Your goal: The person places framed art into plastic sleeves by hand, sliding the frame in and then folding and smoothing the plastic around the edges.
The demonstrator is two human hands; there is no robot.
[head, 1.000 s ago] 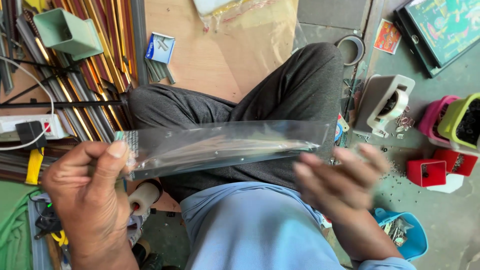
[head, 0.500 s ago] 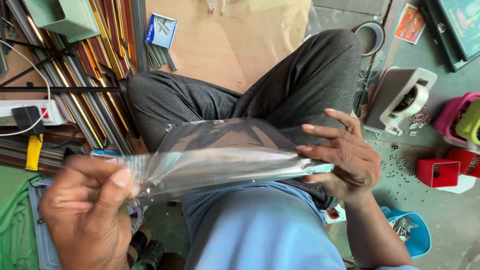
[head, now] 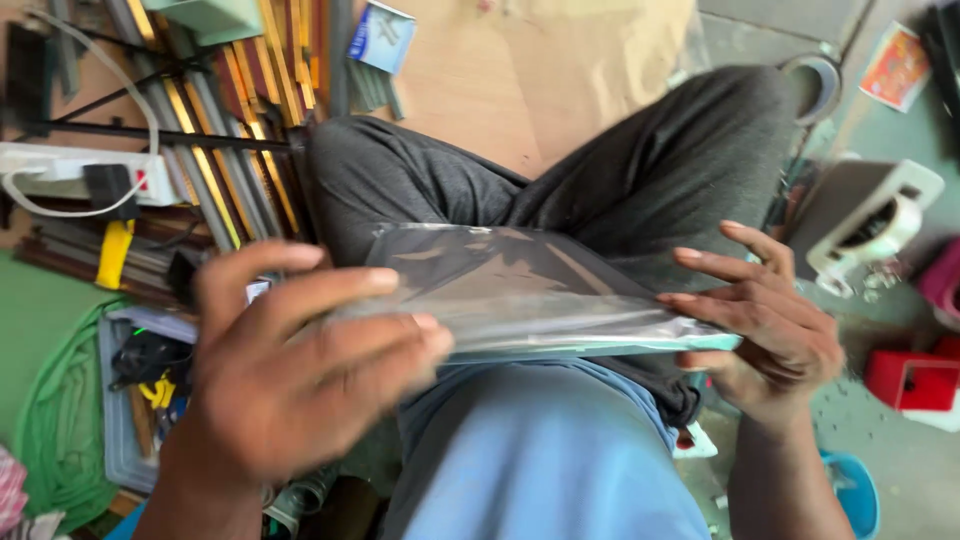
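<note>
Plastic sleeve (head: 520,295), clear and long, spans between 2 hands above the lap. Left hand (head: 300,370), blurred, grips its left end with fingers curled over it. Right hand (head: 770,325) cups the right end, fingers spread loosely around it.

Soft, even daylight fills my view, bright enough and without hard shadows. My left hand (head: 300,370) is smeared with motion blur, fingers streaked and edges lost. My right hand (head: 770,325) is sharper, only slightly soft. The clear, long plastic sleeve (head: 520,290) I hold carries pale sheen along its surface. Things near the frame's edges look soft and a little stretched.
</note>
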